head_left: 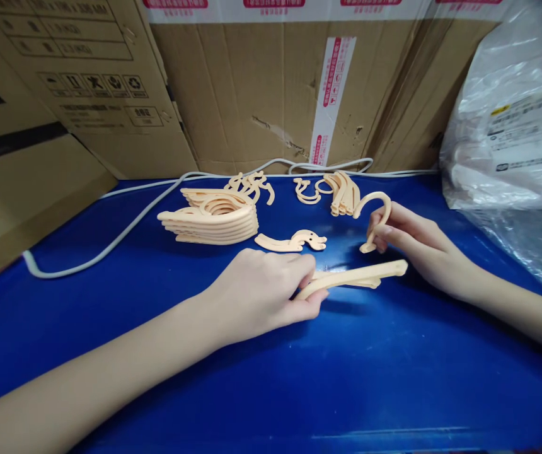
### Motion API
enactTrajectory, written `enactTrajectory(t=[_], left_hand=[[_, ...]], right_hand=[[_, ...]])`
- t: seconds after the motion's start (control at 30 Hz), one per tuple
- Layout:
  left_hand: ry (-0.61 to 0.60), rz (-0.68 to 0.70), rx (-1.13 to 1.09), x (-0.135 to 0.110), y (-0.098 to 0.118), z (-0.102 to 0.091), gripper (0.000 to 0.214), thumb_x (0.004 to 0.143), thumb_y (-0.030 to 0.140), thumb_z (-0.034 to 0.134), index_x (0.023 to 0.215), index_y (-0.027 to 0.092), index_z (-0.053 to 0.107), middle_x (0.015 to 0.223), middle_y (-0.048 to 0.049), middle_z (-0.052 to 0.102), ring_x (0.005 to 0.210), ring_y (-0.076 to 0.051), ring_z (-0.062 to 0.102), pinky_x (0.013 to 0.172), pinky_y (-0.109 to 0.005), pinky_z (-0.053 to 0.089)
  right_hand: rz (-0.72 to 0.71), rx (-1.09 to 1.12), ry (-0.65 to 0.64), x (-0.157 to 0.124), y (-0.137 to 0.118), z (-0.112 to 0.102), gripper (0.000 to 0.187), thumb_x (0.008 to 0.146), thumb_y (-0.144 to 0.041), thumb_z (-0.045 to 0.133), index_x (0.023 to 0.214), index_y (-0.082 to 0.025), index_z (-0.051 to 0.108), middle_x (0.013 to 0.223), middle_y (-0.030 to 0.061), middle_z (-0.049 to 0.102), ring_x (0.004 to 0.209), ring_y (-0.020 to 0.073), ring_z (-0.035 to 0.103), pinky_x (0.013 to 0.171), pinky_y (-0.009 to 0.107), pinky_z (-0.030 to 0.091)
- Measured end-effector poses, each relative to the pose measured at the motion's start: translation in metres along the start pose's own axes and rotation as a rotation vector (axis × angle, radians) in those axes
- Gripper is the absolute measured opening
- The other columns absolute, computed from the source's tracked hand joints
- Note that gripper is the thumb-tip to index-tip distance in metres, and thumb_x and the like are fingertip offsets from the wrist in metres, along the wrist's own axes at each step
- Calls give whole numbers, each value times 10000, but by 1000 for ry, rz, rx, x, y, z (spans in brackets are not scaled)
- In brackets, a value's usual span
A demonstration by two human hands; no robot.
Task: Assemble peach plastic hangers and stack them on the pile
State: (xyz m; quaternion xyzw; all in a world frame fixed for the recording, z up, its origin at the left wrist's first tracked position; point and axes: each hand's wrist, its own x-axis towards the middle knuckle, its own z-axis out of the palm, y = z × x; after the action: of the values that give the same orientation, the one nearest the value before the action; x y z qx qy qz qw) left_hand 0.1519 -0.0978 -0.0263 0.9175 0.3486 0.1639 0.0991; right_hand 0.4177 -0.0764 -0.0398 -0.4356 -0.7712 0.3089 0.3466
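Low over the blue table, my left hand (271, 290) is closed around the end of cream plastic hanger arms (360, 275), which point to the right. My right hand (408, 243) pinches a curved cream hanger hook (387, 205) between thumb and fingers, a little above and right of the arms' tips. The hook and the arms look apart. Just beyond my left hand lies a loose cream piece (294, 241) with a curved, holed end. Behind it to the left is a stack of folded hangers (209, 224). My left fingers hide the gripped end of the arms.
Loose hooks (249, 185) lie behind the stack, with other hooks (306, 191) and a bundle of arms (343, 192) farther right. A white cable (138, 221) runs along the back and left. Cardboard boxes (252, 94) wall the rear; a clear plastic bag (502, 151) stands right.
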Motion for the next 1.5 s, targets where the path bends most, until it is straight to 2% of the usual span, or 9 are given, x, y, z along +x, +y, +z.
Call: enactTrajectory(t=[0.1, 0.3, 0.43, 0.63, 0.8, 1.03, 1.17, 1.37, 1.5], left_hand=[[82, -3, -111, 1, -1, -3, 196, 913, 310, 537, 776, 191, 465, 643, 67, 534, 506, -75, 452, 482, -209, 250], [-9, -36, -347, 2, -3, -8, 141, 1000, 343, 423, 980, 206, 450, 697, 71, 529, 568, -82, 472, 566, -206, 354], [87, -57, -566, 5, 0, -10, 123, 970, 316, 501, 969, 195, 525, 833, 30, 569, 708, -83, 524, 660, -204, 420], [150, -241, -909, 9, -2, -17, 164, 882, 333, 587, 961, 191, 605, 711, 31, 507, 487, -50, 360, 425, -187, 315], [162, -315, -904, 9, -7, -23, 305, 936, 450, 477, 1067, 250, 667, 676, 12, 460, 520, -70, 390, 444, -181, 321], [128, -293, -984, 13, -5, -26, 301, 961, 406, 464, 912, 221, 695, 800, -2, 606, 706, -100, 553, 634, -204, 473], [16, -258, -828, 14, -5, -27, 344, 983, 424, 419, 866, 182, 635, 766, 7, 627, 637, -94, 568, 599, -207, 456], [-20, -221, 78, 10, 4, -20, 358, 1008, 358, 280, 855, 177, 548, 691, -21, 608, 621, -162, 551, 546, -267, 325], [-110, -192, 196, 9, 5, -14, 382, 999, 409, 320, 753, 184, 508, 692, -22, 599, 604, -171, 537, 520, -275, 248]], right_hand=[[12, 43, -22, 2, 6, 1, 183, 965, -403, 461, 906, -236, 507, 819, -4, 513, 724, 154, 487, 653, 295, 403], [-4, -19, -35, 0, 5, 3, 182, 969, -403, 458, 932, -227, 492, 809, 3, 531, 727, 159, 507, 662, 299, 414], [-42, -36, -49, -1, 3, 4, 190, 979, -394, 451, 922, -219, 499, 778, -2, 517, 730, 151, 518, 703, 301, 434], [-110, -108, -39, -1, 6, 3, 170, 967, -380, 463, 895, -234, 514, 756, -11, 542, 690, 155, 550, 654, 302, 456], [-129, -136, -50, -2, 6, 2, 144, 974, -341, 445, 899, -236, 510, 752, -8, 542, 688, 156, 557, 650, 299, 461], [-132, -149, -64, -3, 4, 1, 135, 974, -325, 449, 895, -229, 503, 753, -16, 556, 684, 139, 549, 658, 276, 453], [-122, -139, -73, -3, 4, -1, 151, 969, -349, 458, 891, -227, 501, 747, -10, 570, 692, 147, 563, 667, 282, 461], [-118, -127, -70, -1, 4, -2, 158, 965, -368, 474, 911, -226, 517, 833, 8, 620, 754, 160, 608, 689, 286, 479], [-129, -183, -58, 1, -1, -2, 159, 958, -357, 495, 895, -222, 551, 873, 24, 651, 807, 175, 622, 731, 304, 492]])
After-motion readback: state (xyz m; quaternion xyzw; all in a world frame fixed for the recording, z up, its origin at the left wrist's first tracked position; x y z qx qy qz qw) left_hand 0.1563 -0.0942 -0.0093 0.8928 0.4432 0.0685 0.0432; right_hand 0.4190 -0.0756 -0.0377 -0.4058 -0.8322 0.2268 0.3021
